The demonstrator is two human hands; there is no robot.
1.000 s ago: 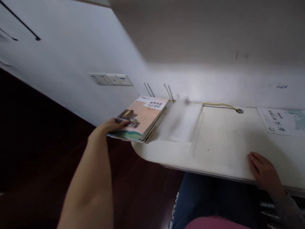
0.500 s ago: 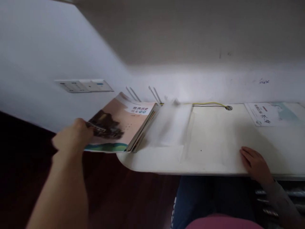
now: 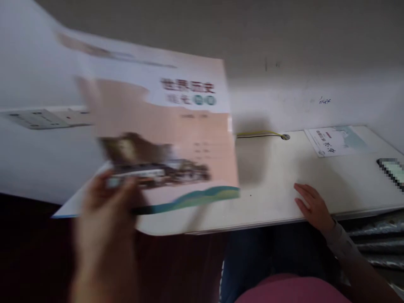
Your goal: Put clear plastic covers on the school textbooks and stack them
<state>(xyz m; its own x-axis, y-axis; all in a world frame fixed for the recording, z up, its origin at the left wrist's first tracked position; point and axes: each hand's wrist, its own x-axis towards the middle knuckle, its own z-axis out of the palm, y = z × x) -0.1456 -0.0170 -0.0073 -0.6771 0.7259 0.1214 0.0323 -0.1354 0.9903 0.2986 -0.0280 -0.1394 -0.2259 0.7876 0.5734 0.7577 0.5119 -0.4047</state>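
Observation:
My left hand [image 3: 110,198] is closed on the lower left of a softcover history textbook [image 3: 195,134]. The book is raised above the desk's left end, its pink and white front cover facing me, slightly blurred. Behind its lower left, a white sheet or cover [image 3: 80,200] with a blue edge sticks out; I cannot tell whether it belongs to the same book. Whatever lies behind the book on the desk is hidden. My right hand [image 3: 312,206] lies on the front edge of the white desk [image 3: 227,214], fingers stretched out, holding nothing.
A white and green booklet [image 3: 337,141] lies at the back right of the desk. A phone-like device [image 3: 391,172], pixelated, is at the right edge. Yellow and black wires run into a cable hole [image 3: 285,137]. Sockets [image 3: 47,118] are on the left wall.
My left hand has lifted the textbook from the desk's left end, up and toward me, turning its cover upright. My right hand stays on the desk edge. The view has shifted right.

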